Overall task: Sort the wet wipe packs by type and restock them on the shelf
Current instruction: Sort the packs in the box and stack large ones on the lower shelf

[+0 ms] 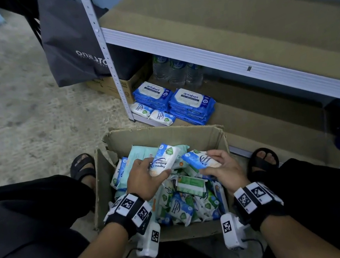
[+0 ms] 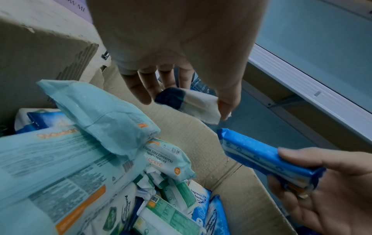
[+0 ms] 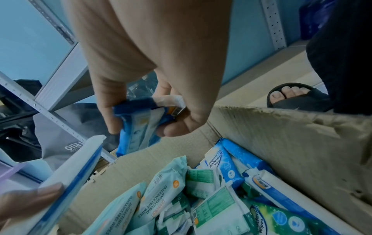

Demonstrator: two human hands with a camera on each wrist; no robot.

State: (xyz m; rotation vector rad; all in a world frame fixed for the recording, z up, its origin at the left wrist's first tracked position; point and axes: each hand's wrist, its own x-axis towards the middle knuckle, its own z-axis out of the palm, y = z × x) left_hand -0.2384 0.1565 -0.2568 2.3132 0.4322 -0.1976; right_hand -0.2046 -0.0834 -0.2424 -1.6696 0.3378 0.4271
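Sitting over a torn cardboard box (image 1: 208, 132) on the floor, we hold one small blue-and-white pack of wipes in each hand, both lifted just above the box. Our left hand (image 1: 144, 174) has thumb and fingers curled round the ends of a pack (image 1: 165, 159) held label-up; our right hand (image 1: 222, 166) pinches a matching pack (image 1: 196, 158) by its edge, thumb on one face and fingers on the other. Holding the two side by side above the box looks like a way to check that they are the same type before they leave together.

Inside the box, beneath the hands, lies an unsorted heap of more packs: pale teal ones (image 2: 96, 111), green-and-white ones (image 3: 219, 205) and further blue ones (image 3: 223, 162). Beyond the far wall of the box stands a metal shelf (image 1: 208, 54). On its bottom level, just behind the box, sit two stacks of large blue packs (image 1: 192, 105), and beside them, nearer the shelf's corner post, two small packs (image 1: 153, 113) like those in our hands. That grouping suggests each type gets its own spot, so we judge these two belong next to the small pair. Water bottles (image 1: 177, 69) stand further back on that level.
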